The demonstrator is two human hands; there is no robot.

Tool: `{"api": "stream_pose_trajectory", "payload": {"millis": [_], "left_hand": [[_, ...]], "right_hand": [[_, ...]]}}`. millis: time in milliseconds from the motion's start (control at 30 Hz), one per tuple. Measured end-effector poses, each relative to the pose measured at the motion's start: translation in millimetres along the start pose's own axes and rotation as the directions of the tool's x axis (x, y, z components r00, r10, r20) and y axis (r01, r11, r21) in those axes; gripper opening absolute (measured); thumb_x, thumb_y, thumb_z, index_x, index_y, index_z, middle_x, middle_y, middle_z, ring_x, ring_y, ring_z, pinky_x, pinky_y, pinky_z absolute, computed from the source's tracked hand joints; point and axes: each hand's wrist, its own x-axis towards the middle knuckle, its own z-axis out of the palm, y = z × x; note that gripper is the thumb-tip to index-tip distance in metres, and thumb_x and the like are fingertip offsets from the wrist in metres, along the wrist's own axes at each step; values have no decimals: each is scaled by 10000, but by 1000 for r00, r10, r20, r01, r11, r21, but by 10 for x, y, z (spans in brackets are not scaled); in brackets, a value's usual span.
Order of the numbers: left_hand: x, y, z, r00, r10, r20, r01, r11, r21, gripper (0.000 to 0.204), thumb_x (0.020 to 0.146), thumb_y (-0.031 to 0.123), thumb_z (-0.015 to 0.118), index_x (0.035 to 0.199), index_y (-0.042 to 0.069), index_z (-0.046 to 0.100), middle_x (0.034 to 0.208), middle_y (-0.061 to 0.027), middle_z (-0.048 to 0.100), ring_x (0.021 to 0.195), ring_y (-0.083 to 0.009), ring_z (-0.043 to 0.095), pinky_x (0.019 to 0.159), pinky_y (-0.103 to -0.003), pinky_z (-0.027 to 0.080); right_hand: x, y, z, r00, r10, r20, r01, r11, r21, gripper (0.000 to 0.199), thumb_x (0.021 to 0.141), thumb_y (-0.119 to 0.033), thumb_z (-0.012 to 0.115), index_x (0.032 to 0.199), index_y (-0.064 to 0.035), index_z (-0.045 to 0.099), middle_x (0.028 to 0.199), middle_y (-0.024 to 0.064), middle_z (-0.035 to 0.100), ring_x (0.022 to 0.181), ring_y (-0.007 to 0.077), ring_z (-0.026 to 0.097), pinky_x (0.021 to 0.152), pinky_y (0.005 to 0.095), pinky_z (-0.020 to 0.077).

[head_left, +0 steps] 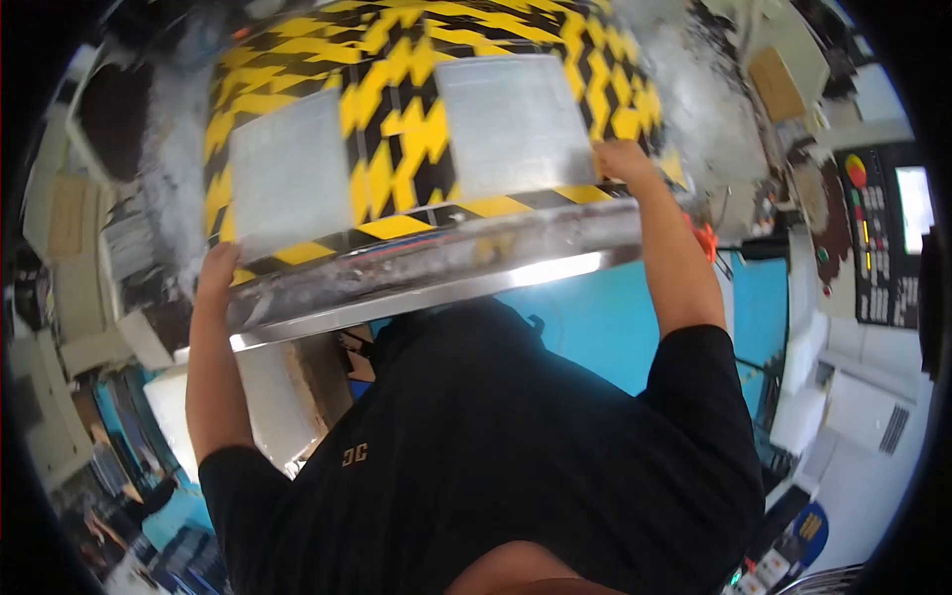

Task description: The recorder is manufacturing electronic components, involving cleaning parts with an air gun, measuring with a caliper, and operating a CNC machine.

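Yellow-and-black hazard tape covers a broad board in front of the person, with two grey rectangular panels set side by side on it: a left panel and a right panel. At the board's near left corner is the left hand, seemingly part-curled; blur and angle make it hard to tell whether it grips anything. The right hand is bent in at the fingers beside the right panel's near right corner; its hold, too, cannot be made out. Nearer the body runs a shiny metal rail, above blue-green floor
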Motion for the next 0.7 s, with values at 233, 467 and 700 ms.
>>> {"api": "stream_pose_trajectory", "payload": {"millis": [233,467,700], "left_hand": [[596,-568,95,972,235,7,-230,944,235,223,810,219,596,624,110,536,546,-16,479,395,-116,379,375,-284,273],[478,-395,-56,990,-128,-61,126,991,-35,167,793,111,604,653,114,514,579,4,479,446,-103,427,382,-247,299],[206,51,-187,975,-145,170,206,878,-432,100,878,184,625,856,104,568,739,-24,577,603,-135,549,534,-273,452]], "right_hand": [[158,-292,340,990,138,-32,-140,986,-89,676,824,-631,536,617,1,658,556,147,610,579,301,631,648,389,490],[143,-434,421,972,212,-101,-197,970,140,597,770,-532,689,655,51,639,603,138,595,568,230,572,576,364,446],[134,-699,75,960,202,193,-270,843,464,276,837,-209,675,962,31,623,806,97,653,683,189,610,619,314,488]]}}
